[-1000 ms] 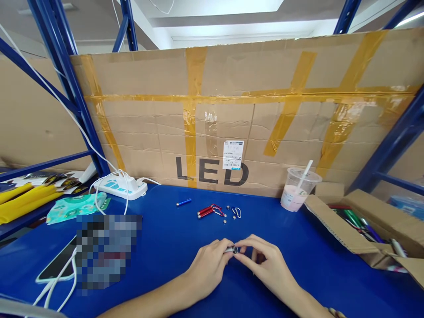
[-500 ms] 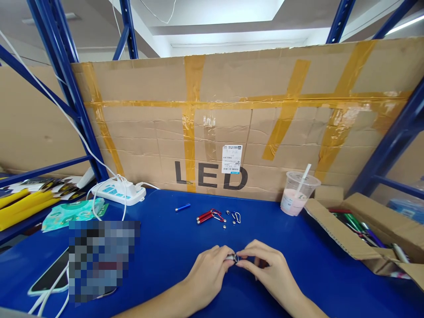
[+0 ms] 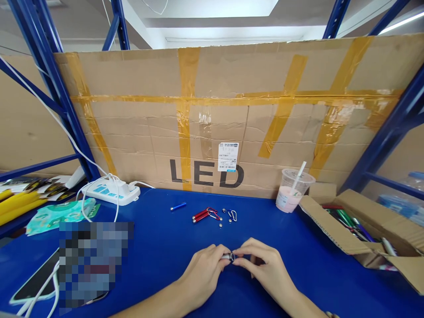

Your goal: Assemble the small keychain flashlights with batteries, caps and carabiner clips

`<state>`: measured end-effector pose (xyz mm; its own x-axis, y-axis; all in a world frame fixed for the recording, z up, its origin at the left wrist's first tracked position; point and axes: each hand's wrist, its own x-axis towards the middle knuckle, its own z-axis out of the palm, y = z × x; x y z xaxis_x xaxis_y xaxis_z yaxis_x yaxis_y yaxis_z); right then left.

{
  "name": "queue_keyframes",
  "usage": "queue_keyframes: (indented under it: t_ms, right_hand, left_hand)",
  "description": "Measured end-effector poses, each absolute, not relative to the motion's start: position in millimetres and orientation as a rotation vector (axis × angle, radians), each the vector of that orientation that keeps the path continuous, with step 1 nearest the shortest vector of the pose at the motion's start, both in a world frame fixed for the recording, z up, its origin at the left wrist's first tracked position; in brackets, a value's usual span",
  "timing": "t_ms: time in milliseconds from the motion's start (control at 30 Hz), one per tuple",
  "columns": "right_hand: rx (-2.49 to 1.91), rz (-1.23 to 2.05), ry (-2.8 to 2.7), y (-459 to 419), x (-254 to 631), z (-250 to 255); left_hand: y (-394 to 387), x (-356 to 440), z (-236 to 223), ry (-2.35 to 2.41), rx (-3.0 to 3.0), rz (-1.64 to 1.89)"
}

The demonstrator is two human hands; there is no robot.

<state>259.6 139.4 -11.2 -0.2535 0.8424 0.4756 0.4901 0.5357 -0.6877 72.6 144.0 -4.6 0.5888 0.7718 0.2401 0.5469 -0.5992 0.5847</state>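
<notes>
My left hand [image 3: 206, 270] grips a small silver mini flashlight [image 3: 226, 256] between thumb and fingers, its body mostly covered. Pinched at that flashlight's right end, where a dark ring-like rim shows, are the thumb and fingertips of my right hand [image 3: 261, 260]. Beyond the hands lie red mini flashlights [image 3: 200, 215] with a red carabiner [image 3: 213, 213]. Beside them are a silver-blue carabiner [image 3: 232, 215] and several small round silver pieces [image 3: 220, 225], perhaps button cells. A blue mini flashlight [image 3: 178, 206] lies farther left.
An open cardboard box [image 3: 338, 228] of coloured tubes stands at right, near a plastic cup [image 3: 291, 194] with a straw. On the left are a white power strip [image 3: 111, 191], cables, a green packet [image 3: 62, 215] and a phone [image 3: 33, 280]. A large cardboard sheet [image 3: 149, 150] backs the blue table.
The whole view has shifted slightly, so everything sits a little farther left. Both hands keep almost the same pose on the silver mini flashlight, which has turned slightly at its rim.
</notes>
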Motion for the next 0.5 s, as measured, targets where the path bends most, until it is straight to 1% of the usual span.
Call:
queue_keyframes:
  t_ms: [500]
  right_hand:
    - [-1.155,0.433,-1.914,139.5,261.1,-13.7]
  left_hand:
    - [143.9,71.8,-0.5,1.012,2.275,0.64]
